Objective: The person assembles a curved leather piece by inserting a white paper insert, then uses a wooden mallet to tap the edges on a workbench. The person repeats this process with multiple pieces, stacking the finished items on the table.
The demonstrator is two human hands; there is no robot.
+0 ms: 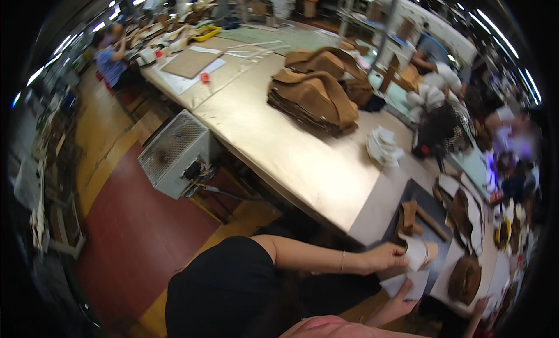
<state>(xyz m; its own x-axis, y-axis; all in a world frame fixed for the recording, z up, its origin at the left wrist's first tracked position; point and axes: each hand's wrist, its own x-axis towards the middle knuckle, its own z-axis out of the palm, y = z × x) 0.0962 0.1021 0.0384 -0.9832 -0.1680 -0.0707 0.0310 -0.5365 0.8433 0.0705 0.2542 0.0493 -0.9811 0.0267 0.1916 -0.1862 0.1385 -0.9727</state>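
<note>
My left hand, at the end of a bare forearm with a thin bracelet, pinches a curved white piece at the table's near right corner. A tan edge shows beside that piece. Just below it, my right hand grips a flat white piece between thumb and fingers. The material of both pieces is hard to tell. Next to my left hand, brown cut pieces that look like leather lie on a dark board, with a brown bar along it.
Stacked brown pieces and a pile of white pieces sit on the long table. A brown roll-like bundle lies at right, near another person's hand. A grey metal box with mesh stands beside the table. Other people sit farther off.
</note>
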